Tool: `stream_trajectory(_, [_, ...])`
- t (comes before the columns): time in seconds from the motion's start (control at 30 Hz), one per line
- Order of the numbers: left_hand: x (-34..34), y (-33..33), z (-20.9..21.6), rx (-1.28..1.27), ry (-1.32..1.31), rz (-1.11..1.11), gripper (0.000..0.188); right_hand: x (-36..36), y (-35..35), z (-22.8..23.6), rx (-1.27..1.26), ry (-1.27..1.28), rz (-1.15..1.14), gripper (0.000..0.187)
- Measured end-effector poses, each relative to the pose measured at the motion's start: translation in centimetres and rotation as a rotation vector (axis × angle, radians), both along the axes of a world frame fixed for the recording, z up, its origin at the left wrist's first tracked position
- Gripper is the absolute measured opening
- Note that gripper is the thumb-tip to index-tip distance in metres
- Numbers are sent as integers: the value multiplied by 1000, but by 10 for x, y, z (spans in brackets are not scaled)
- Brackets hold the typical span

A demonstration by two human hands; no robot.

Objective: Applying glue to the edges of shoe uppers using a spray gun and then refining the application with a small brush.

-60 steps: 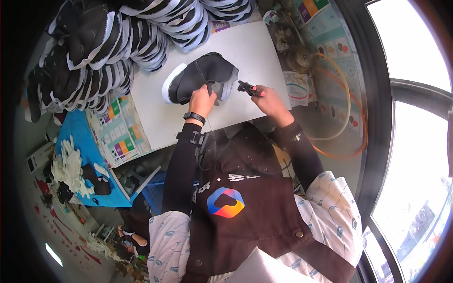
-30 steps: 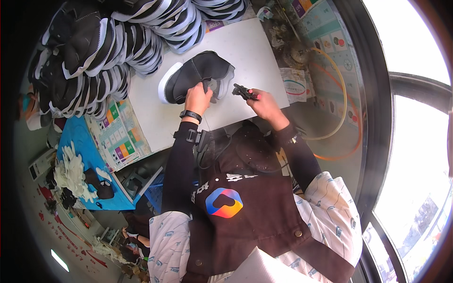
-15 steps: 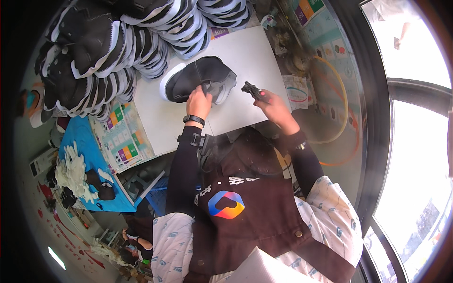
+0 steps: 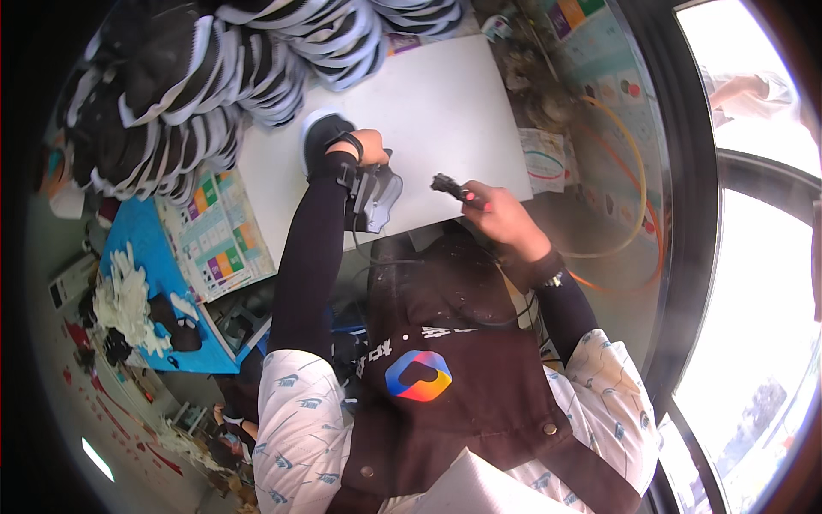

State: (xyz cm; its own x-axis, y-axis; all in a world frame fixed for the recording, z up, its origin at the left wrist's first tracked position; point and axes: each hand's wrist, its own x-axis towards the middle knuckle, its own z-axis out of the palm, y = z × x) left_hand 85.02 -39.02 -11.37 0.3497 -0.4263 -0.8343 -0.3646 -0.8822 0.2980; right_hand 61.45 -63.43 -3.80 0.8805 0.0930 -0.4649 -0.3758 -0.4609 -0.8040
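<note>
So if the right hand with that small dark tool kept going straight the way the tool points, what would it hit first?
Probably the black shoe that the left hand holds on the white tabletop. The small dark tool in the right hand points toward it, though depth is unclear.

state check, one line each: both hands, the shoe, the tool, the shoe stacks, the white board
left hand: closed on the black shoe, wrist strapped
black shoe: held on the white board, white sole edge showing at its far end
right hand: gripping the small dark tool
small dark tool: held above the board, apart from the shoe
shoe stacks: piled in rows beyond the board
white board: flat, mostly bare
</note>
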Motion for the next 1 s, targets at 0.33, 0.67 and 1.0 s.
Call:
stream_trajectory(0.33, [8, -17, -39, 24, 149, 214, 36, -20, 30, -36, -88, -54, -15, 29])
stream_trajectory(0.67, [0, 1, -33, -42, 156, 314, 36, -13, 43, -57, -143, -54, 79, 24])
stream_trajectory(1.0, [-6, 13, -33, -127, 88, 229, 39, -18, 45, -49, -118, -36, 104, 22])
